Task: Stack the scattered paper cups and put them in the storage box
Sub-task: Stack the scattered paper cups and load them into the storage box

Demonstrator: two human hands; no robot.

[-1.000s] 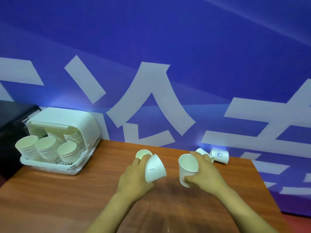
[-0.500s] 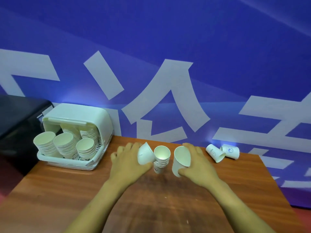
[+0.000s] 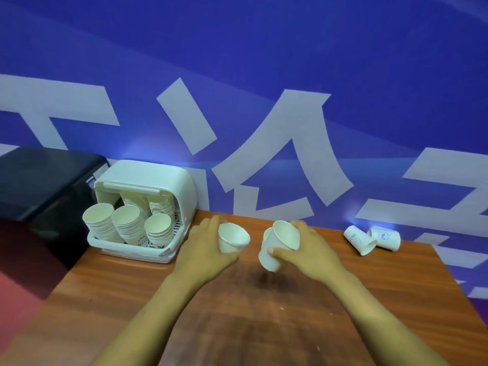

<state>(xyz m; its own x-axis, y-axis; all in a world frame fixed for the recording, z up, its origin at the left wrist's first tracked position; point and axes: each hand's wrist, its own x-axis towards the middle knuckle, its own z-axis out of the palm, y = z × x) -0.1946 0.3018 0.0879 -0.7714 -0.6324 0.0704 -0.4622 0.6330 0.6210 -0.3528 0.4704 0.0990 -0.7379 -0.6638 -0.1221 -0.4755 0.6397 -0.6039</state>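
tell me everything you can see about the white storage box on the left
The storage box is white, plastic-looking, with rounded corners and a hood-like cover raised over the back. It sits at the wooden table's far left edge against the blue wall. Its slatted base tray is open to the front. Inside stand several stacks of paper cups, tilted with mouths toward the camera. Neither hand touches it.

Left hand (image 3: 208,249) covers the base of its paper cup (image 3: 233,237). Second cup (image 3: 267,235) behind right hand's cup (image 3: 280,244) mostly hidden; stacking unclear. Rear stacks in storage box (image 3: 148,180) partly hidden, fallen cups' (image 3: 360,240) print unreadable.
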